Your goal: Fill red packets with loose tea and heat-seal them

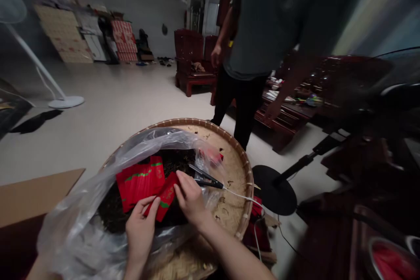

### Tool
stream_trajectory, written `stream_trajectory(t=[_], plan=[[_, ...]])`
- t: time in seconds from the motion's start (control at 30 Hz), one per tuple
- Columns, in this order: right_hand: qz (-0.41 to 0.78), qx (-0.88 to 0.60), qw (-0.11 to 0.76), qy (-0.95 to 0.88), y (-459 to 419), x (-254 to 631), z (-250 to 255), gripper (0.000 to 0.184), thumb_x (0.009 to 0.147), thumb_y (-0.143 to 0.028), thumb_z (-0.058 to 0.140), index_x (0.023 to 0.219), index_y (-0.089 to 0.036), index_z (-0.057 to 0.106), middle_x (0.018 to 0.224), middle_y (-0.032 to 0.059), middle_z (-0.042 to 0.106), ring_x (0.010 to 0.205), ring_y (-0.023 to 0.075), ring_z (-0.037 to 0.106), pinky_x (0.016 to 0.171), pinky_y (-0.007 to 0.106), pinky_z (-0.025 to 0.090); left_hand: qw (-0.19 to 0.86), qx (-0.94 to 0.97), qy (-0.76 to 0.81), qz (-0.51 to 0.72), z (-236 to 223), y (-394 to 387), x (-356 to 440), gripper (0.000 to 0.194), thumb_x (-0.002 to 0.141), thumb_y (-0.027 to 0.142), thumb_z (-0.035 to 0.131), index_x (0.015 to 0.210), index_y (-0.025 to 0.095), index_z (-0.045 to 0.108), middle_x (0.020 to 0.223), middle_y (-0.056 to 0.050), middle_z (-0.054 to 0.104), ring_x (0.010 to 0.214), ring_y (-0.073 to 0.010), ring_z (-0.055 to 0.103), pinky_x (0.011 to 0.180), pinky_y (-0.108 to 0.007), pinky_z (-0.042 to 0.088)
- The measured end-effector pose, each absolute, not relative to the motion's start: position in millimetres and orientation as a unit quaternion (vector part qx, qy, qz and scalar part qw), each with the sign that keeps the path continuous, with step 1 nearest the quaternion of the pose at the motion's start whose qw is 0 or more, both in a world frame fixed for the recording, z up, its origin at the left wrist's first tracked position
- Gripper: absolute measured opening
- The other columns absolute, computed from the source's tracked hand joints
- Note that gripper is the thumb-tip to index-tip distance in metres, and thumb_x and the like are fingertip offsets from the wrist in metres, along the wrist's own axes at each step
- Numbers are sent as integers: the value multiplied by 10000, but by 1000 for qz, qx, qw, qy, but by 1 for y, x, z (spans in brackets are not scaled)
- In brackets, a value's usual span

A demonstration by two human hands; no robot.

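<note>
My left hand (141, 226) and my right hand (190, 199) both pinch one small red packet (166, 199) between them, over a clear plastic bag (78, 227) of dark loose tea leaves (111, 214). A fanned stack of red packets (139, 181) lies on the leaves just left of the held one. A black clip-like tool with a white cord (205, 179) lies beside my right hand. The bag sits in a round woven bamboo tray (238, 166).
Another person in a grey shirt and black trousers (252, 52) stands behind the tray, one hand reaching toward a dark wooden table (288, 116). A fan base (275, 190) sits right of the tray. A cardboard sheet (33, 197) lies left. A white standing fan (65, 101) is far left.
</note>
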State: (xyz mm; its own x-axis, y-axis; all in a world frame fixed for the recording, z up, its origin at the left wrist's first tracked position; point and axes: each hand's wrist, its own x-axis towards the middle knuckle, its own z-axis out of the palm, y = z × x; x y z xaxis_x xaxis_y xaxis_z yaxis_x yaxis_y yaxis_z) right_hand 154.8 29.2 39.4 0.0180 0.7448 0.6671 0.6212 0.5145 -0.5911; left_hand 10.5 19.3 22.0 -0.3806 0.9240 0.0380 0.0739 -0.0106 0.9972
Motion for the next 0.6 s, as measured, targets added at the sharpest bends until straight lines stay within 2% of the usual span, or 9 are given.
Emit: stream_trajectory(t=[0.2, 0.4, 0.6], plan=[[35, -460, 531, -711, 28, 157, 48, 388, 918, -155, 440, 1294, -175, 531, 1229, 131, 615, 1127, 191, 590, 948, 328, 514, 381, 400, 585, 594, 15, 15, 13, 503, 562, 559, 747, 807, 133, 640, 761, -66, 667, 712, -186, 631, 648, -237, 513], [168, -483, 576, -638, 24, 155, 55, 252, 874, -171, 508, 1077, -205, 655, 1009, 77, 682, 948, 178, 632, 848, 321, 535, 361, 406, 582, 605, 27, 6, 11, 459, 577, 556, 731, 750, 141, 636, 728, -62, 659, 684, -190, 630, 635, -243, 528], [182, -500, 559, -636, 23, 151, 53, 310, 856, -185, 535, 1145, -233, 635, 995, 83, 657, 933, 200, 589, 833, 359, 506, 366, 408, 586, 597, 29, 2, 11, 448, 593, 559, 716, 736, 142, 632, 731, -65, 659, 692, -192, 633, 663, -252, 535]])
